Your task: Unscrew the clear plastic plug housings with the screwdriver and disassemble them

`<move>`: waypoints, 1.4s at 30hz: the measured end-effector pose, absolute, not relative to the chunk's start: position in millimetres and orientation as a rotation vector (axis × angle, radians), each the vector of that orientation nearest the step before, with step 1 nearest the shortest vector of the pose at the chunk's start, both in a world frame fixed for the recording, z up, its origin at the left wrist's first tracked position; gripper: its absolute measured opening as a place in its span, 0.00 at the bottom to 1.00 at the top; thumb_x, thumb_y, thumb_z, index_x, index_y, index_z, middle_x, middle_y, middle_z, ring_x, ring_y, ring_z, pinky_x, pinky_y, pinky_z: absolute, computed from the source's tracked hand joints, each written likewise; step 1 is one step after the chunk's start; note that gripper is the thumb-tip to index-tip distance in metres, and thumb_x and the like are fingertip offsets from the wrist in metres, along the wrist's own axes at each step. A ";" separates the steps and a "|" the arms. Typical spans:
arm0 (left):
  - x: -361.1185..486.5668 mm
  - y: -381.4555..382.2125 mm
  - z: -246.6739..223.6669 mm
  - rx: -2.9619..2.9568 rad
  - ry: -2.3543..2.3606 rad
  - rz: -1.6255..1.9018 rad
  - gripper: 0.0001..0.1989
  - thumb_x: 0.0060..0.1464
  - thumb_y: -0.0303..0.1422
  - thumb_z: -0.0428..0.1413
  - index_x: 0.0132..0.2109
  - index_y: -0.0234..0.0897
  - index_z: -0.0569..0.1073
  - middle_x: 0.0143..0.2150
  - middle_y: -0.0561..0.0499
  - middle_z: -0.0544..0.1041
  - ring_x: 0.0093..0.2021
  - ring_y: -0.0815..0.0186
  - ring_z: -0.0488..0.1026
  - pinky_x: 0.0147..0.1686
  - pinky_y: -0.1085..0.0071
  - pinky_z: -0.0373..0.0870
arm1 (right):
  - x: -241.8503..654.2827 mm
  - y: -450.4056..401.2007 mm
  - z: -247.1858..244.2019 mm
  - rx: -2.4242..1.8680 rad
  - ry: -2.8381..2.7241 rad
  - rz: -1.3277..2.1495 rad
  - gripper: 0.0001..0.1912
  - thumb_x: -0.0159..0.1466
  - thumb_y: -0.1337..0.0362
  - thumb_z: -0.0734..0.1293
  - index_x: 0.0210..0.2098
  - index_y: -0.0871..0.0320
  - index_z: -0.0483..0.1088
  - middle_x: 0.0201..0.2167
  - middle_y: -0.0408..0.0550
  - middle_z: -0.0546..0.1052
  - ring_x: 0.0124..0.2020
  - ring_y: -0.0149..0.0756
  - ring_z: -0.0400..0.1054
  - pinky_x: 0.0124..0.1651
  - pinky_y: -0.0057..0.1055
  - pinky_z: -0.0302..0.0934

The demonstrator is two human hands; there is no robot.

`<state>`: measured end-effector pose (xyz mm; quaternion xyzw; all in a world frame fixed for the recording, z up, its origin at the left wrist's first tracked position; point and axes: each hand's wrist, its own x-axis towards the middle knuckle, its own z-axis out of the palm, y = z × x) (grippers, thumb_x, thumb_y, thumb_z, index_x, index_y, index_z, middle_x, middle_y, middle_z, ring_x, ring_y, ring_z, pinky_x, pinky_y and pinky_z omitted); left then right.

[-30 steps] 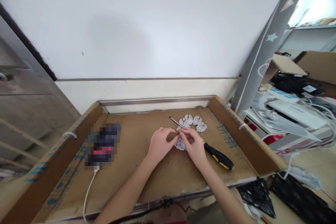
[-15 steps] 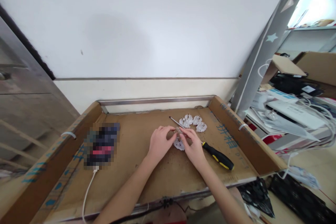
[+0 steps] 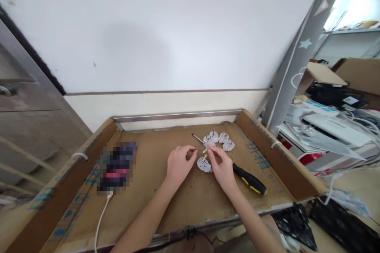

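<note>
My left hand (image 3: 181, 165) is raised over the cardboard, fingers curled and a gap between thumb and forefinger; nothing shows in it. A small pale piece (image 3: 206, 150) sits at the fingertips of my right hand (image 3: 221, 163), its kind too small to make out. Just below, a clear white plastic part (image 3: 204, 165) lies on the cardboard with a brass-coloured metal strip (image 3: 204, 157) sticking up from it. Several similar clear plastic parts with metal pins (image 3: 228, 145) lie behind my right hand. A screwdriver (image 3: 249, 180) with a black and yellow handle passes beneath that hand, its shaft partly hidden.
A cardboard-lined tray with raised sides (image 3: 274, 162) forms the work surface. At the left lies a blurred dark device (image 3: 118, 168) with a white cable (image 3: 101, 217). A white wall rises behind; a cluttered shelf (image 3: 332, 130) stands to the right.
My hands have parted, the left moving slightly left and the right slightly right. The plastic part below them and its brass-coloured strip now show more fully.
</note>
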<state>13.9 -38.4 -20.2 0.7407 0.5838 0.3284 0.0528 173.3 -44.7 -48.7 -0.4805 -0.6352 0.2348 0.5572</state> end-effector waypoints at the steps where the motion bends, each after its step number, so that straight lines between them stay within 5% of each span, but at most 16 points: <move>1: 14.2 -38.5 -20.5 2.257 1.764 1.008 0.06 0.56 0.34 0.53 0.37 0.42 0.74 0.36 0.54 0.78 0.38 0.63 0.72 0.38 0.67 0.65 | 172.8 -44.5 -48.5 -1.125 -1.505 0.556 0.17 0.63 0.57 0.60 0.45 0.62 0.67 0.45 0.50 0.70 0.46 0.33 0.66 0.50 0.40 0.62; 20: 21.1 -39.5 -20.1 2.365 1.570 0.976 0.03 0.53 0.30 0.53 0.33 0.40 0.72 0.35 0.53 0.77 0.38 0.63 0.70 0.38 0.66 0.64 | 170.7 -45.7 -48.7 -1.163 -1.557 0.527 0.17 0.64 0.57 0.59 0.47 0.61 0.65 0.41 0.49 0.71 0.39 0.29 0.67 0.43 0.33 0.66; 42: 5.4 -35.6 -21.6 2.372 1.755 0.938 0.05 0.56 0.32 0.53 0.38 0.42 0.73 0.42 0.52 0.76 0.43 0.60 0.69 0.42 0.63 0.62 | 181.7 -46.9 -42.2 -1.501 -1.451 0.021 0.17 0.63 0.55 0.59 0.45 0.61 0.65 0.35 0.46 0.70 0.36 0.28 0.65 0.42 0.34 0.63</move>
